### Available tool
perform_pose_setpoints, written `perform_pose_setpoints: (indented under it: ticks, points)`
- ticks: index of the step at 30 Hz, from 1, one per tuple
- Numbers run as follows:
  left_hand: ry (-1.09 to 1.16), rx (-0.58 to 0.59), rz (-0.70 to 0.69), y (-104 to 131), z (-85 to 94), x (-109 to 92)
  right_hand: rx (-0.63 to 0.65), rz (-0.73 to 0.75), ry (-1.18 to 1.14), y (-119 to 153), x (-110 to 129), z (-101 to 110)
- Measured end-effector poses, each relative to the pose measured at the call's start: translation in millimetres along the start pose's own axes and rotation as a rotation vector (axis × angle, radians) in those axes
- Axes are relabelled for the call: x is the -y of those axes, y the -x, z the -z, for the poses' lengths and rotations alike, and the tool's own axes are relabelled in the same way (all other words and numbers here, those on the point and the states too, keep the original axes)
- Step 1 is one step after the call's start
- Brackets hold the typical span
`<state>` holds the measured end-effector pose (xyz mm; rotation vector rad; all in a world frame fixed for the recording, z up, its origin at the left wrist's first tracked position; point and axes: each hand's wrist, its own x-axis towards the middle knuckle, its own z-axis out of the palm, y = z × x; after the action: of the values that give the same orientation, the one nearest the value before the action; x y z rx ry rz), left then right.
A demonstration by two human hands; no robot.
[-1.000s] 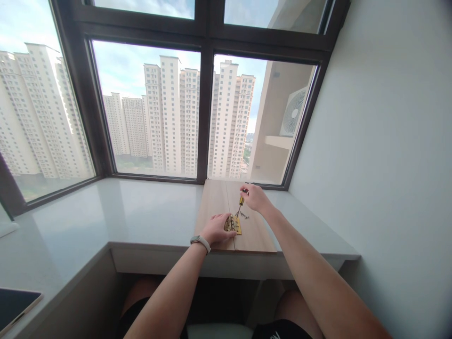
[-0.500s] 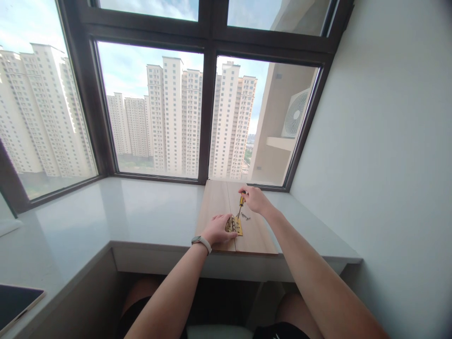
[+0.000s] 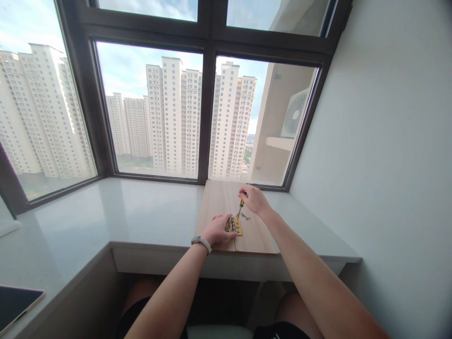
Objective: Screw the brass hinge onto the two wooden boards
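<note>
A brass-coloured hinge (image 3: pixel 239 226) lies on two pale wooden boards (image 3: pixel 214 200), across the seam between them. My left hand (image 3: pixel 216 229) grips it from the left, fingers at its far end and thumb at the near end, covering part of it. Above the boards, my right hand (image 3: pixel 256 199) pinches the top of a screwdriver (image 3: pixel 241 203) with a yellow handle. The screwdriver stands nearly upright, its tip at the far part of the hinge's right leaf; any screw under the tip is too small to make out. Loose screws (image 3: pixel 245 216) lie just right of the shaft.
The boards rest on a white windowsill counter (image 3: pixel 155 214) with a front edge near my forearms. Dark window frames (image 3: pixel 208 113) rise behind, and a white wall (image 3: pixel 384 141) stands at the right. A dark-screened device (image 3: pixel 17 301) lies at the lower left.
My right hand's fingers have turned slightly at the top of the screwdriver handle. My left hand and the hinge stay in place.
</note>
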<state>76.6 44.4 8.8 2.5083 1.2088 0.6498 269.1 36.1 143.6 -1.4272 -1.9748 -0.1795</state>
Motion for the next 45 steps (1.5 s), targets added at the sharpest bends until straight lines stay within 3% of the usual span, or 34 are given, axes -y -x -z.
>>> perform_pose_setpoints:
  ticks: [7, 15, 19, 29, 39, 45]
  points:
    - [0.003, 0.020, 0.014, 2, 3.3, -4, 0.177, -0.079, -0.085, -5, -5, 3]
    - [-0.001, 0.003, 0.005, 1, -0.1, -1, -0.015, 0.001, 0.015, 1, 0, -3]
    - [0.007, -0.008, -0.007, -1, -1.7, 1, -0.031, 0.010, 0.000, 2, -1, -4]
    - [0.006, -0.001, 0.002, 0, -2.7, 3, 0.214, -0.099, -0.120, -3, -13, 5]
    - [0.012, 0.003, 0.004, 2, 1.6, 0, -0.042, -0.057, -0.005, 4, -2, -4]
    - [0.010, 0.015, 0.028, 4, 4.6, -4, 0.044, -0.060, -0.104, 4, -4, -1]
